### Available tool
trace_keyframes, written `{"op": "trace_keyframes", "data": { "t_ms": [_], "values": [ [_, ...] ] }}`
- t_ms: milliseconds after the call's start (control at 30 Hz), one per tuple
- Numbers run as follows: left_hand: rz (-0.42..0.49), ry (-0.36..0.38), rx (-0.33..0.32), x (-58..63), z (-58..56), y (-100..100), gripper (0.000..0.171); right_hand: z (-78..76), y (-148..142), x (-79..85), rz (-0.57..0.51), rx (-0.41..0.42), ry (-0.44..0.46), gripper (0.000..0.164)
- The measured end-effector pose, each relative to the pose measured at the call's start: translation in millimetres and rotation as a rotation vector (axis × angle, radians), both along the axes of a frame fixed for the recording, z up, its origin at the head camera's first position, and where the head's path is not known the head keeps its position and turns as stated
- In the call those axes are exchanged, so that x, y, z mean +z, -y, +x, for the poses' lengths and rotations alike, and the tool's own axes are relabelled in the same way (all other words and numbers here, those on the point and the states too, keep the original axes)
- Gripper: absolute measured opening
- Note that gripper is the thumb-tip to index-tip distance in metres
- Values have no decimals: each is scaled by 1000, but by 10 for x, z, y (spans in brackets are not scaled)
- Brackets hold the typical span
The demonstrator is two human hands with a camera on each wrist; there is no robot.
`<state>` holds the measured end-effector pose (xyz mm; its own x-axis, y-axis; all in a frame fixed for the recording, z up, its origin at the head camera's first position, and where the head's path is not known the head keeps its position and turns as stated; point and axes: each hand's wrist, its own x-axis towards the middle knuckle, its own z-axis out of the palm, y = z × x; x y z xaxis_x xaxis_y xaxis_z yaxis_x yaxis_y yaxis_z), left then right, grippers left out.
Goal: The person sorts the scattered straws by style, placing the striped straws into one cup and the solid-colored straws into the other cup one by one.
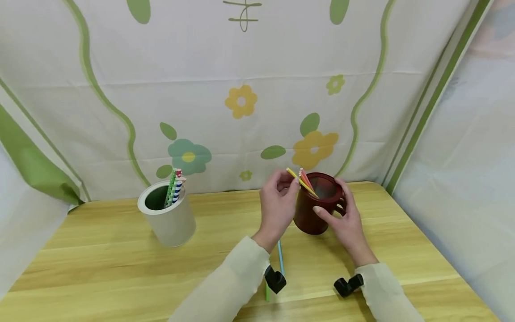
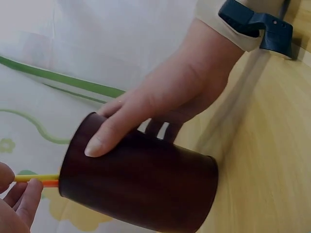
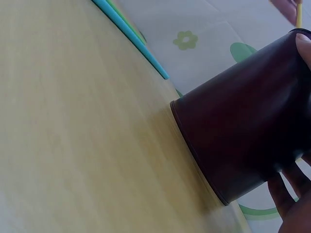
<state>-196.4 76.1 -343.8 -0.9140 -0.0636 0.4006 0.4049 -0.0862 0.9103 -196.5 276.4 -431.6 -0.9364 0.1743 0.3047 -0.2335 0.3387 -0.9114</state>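
Observation:
My left hand (image 1: pixel 277 208) pinches a yellow straw (image 1: pixel 302 184) between thumb and fingers, slanting over the mug's mouth with its lower end inside the rim. The dark red mug (image 1: pixel 309 219) stands upright on the table, a handle on its right side. Orange-red straws (image 1: pixel 306 179) lean in it, close beside the yellow one. Around the mug's right side, my right hand (image 1: pixel 348 223) holds it, thumb on the near wall. In the left wrist view that thumb lies along the mug's wall (image 2: pixel 141 179), and the left fingers (image 2: pixel 30 201) are at the yellow straw.
At the left stands a pale canister (image 1: pixel 173 228) with several patterned straws (image 1: pixel 174 192). A blue straw (image 1: pixel 280 257) and a green straw (image 1: pixel 267 293) lie on the wooden table (image 1: pixel 100 268), partly under the left arm. A flowered cloth (image 1: pixel 193 112) hangs behind the table.

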Motion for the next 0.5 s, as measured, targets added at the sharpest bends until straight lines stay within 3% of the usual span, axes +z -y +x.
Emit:
{"op": "trace_keyframes", "data": {
  "t_ms": [233,500],
  "values": [
    [-79,31,9,-73,-43,-50,12,-10,18,12,-13,9,-12,91],
    [-102,47,12,-89,-77,-86,13,10,-3,26,-9,8,-17,91]
  ]
}}
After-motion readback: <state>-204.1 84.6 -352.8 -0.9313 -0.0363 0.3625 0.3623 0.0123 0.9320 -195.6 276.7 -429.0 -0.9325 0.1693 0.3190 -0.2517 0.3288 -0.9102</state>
